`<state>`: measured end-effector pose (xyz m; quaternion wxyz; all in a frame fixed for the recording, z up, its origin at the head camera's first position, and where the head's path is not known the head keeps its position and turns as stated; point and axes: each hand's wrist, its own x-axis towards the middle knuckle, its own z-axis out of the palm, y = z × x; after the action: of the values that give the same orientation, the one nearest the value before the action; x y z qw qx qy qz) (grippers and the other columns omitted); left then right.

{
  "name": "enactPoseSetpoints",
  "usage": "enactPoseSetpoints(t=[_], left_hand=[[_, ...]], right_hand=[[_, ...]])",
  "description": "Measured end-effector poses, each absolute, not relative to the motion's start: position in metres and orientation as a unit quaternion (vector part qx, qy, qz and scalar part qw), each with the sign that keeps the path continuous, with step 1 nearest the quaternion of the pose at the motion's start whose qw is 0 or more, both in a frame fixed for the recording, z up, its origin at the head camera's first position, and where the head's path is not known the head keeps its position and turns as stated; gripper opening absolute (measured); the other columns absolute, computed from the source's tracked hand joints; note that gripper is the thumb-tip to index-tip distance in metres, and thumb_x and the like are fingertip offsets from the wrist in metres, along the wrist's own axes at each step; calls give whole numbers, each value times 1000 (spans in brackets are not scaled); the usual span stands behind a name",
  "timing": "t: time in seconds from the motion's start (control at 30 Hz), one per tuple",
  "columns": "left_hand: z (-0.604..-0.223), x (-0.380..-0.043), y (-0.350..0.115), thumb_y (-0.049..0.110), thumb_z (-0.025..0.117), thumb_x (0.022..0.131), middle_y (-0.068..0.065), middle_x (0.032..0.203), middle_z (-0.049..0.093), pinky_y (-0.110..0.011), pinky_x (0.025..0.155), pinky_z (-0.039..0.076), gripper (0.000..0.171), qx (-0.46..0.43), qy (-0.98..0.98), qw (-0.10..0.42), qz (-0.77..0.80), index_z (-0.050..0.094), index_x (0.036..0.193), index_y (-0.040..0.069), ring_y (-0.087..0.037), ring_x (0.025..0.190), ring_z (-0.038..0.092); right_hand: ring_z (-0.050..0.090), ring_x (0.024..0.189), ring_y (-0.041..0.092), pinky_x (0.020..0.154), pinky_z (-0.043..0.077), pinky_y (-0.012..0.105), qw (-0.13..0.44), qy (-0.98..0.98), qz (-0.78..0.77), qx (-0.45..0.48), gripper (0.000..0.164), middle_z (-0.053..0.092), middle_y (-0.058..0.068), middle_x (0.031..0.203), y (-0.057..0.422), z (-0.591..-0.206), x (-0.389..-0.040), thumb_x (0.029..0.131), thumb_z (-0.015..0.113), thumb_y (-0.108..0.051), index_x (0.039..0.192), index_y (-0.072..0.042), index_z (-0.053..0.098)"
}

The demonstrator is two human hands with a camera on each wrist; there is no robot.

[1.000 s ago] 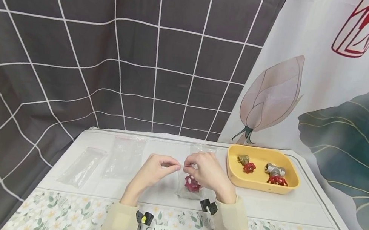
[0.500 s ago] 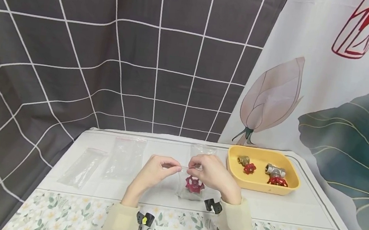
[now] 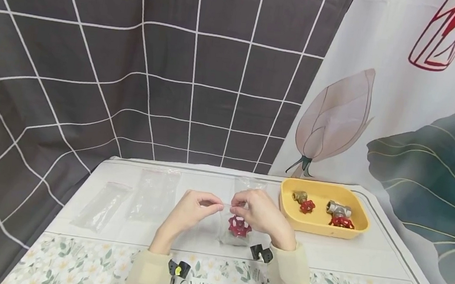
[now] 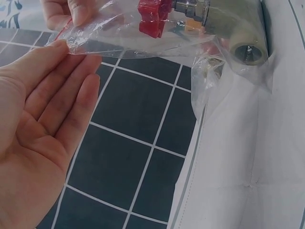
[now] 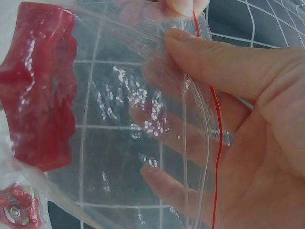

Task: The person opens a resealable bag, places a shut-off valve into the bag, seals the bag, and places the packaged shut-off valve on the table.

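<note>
A clear zip bag (image 5: 124, 157) with a red line along its mouth stands between the hands. Inside it is a valve with a red handwheel (image 3: 240, 226); its pale greenish body (image 4: 233, 24) shows an open pipe end in the left wrist view. My left hand (image 3: 194, 209) pinches one corner of the mouth between thumb and forefinger, its other fingers extended. My right hand (image 3: 260, 213) pinches the same mouth close by, thumb on the near side and fingers seen through the plastic. The mouth strip stretches between both sets of fingertips.
Behind the right hand lies another clear bag (image 3: 250, 182). Two flat clear bags (image 3: 102, 207) lie on the left of the white table (image 3: 72, 251). A yellow tray (image 3: 310, 227) at the right holds a brass valve (image 3: 300, 197) and a grey valve (image 3: 338, 210), both with red handwheels.
My right hand has slid a little to the right along the bag's mouth, away from the left fingertips, uncovering more of the red handwheel. My left hand has barely moved.
</note>
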<state>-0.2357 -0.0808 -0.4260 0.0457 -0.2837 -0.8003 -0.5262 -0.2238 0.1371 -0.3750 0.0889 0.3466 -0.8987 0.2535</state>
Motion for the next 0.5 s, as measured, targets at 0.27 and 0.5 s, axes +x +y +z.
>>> enactPoseSetpoints(t=[0.27,0.5], left_hand=[[-425,-234,-81,21,73,90,3,94,74,-35,84,55,14,-279,-795,33,-538,77,97,10,-15,90,69],[-413,-227,-79,10,72,88,-2,93,74,-36,84,55,9,-264,-799,34,-539,76,95,5,-18,89,69]], right_hand=[[55,67,5,64,48,26,81,-914,218,334,13,60,-13,74,141,-374,-223,84,78,-18,80,-19,65],[54,65,4,62,48,24,64,-914,232,327,13,59,-13,73,143,-372,-224,85,76,-15,80,-18,65]])
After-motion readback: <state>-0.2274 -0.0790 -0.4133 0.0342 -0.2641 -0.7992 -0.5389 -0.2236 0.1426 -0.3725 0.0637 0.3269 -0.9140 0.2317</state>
